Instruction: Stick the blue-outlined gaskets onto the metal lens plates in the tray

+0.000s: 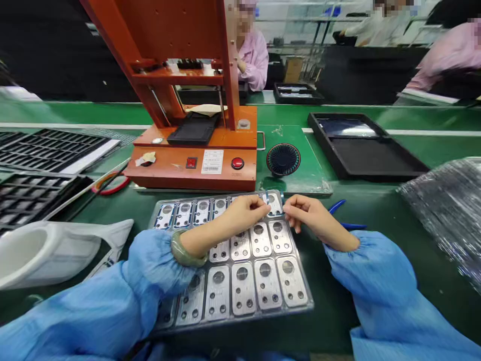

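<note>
A clear plastic tray (263,317) holds rows of silver metal plates (217,291), each with one large round hole and smaller ones. Several plates in the far row carry blue-edged pieces (183,214). Over the tray's far right corner, my left hand (244,213) pinches at the left edge of a blue-edged plate (275,200). At that plate's right edge, the fingers of my right hand (308,215) are also pinched together. Whatever lies between the fingertips of either hand is too small to make out.
An orange press (173,168) stands behind the tray. Right of it are a round black vent (283,159) and a black tray (379,155). Blue-handled pliers (351,226) lie beside my right wrist; bubble wrap (447,210) is farther right. Left are a white holder (56,250) and black grids (48,150).
</note>
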